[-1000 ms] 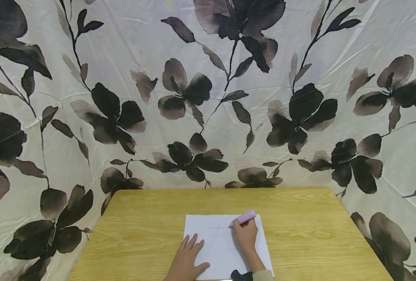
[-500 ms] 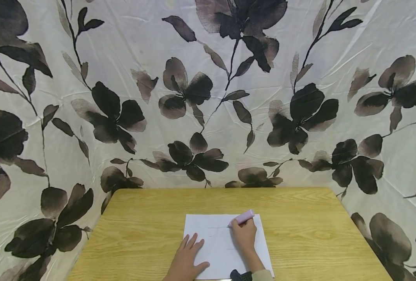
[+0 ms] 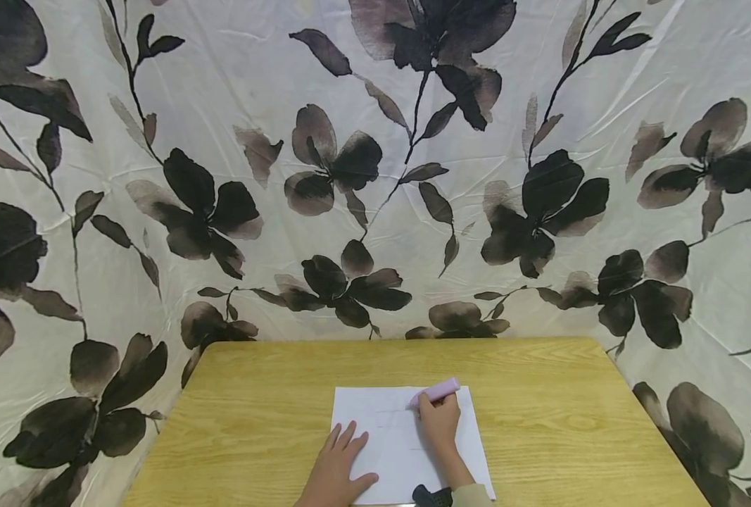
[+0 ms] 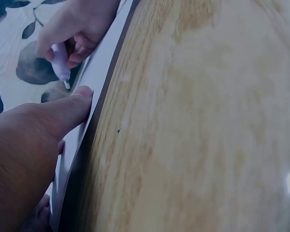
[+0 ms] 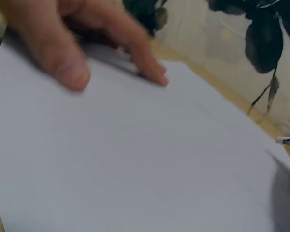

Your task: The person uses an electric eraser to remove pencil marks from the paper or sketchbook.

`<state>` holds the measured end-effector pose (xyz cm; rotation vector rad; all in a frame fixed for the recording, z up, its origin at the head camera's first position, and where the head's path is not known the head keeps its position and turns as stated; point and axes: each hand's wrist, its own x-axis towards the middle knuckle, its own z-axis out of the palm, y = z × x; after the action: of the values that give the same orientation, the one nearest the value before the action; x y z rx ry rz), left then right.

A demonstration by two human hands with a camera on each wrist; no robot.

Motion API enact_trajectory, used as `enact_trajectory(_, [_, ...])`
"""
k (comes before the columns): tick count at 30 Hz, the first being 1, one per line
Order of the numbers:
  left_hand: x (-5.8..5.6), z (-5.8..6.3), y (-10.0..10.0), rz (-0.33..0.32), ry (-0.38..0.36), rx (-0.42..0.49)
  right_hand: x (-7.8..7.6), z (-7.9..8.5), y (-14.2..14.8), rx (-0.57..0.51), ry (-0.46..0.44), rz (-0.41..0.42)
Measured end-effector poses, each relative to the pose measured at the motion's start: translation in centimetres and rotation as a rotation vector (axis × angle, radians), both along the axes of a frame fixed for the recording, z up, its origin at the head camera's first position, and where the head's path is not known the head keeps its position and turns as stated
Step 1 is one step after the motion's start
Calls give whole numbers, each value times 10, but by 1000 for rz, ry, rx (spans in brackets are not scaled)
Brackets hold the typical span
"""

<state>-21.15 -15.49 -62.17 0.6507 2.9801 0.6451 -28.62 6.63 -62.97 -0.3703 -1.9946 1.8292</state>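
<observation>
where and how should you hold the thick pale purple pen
Probably pinch the pen close behind its narrow tip, coming from the near right side: it slants, tip leftward over the rectangular white paper sheet, thick end rightward; the bare right hand pinches there.

No text, brand, number or sign can be read anywhere. The faint strokes (image 3: 390, 411) on the white sheet (image 3: 400, 461) are too thin to make out as writing
</observation>
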Motion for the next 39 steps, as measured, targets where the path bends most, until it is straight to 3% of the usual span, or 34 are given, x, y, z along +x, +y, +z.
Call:
enact_trajectory(3, [0, -1, 0, 0, -1, -1, 1, -4, -1, 90, -4, -43])
enact_trajectory(9, [0, -3, -1, -5, 11, 11, 1, -7, -1, 149, -15, -53])
enact_trajectory(23, [-2, -4, -3, 4, -22, -22, 0, -7, -5, 166, -40, -39])
enact_trajectory(34, [0, 3, -3, 0, -4, -6, 0, -3, -7, 189, -24, -47])
enact_trajectory(39, [-1, 0, -1, 9, -20, -13, 0, -5, -5, 129, -19, -51])
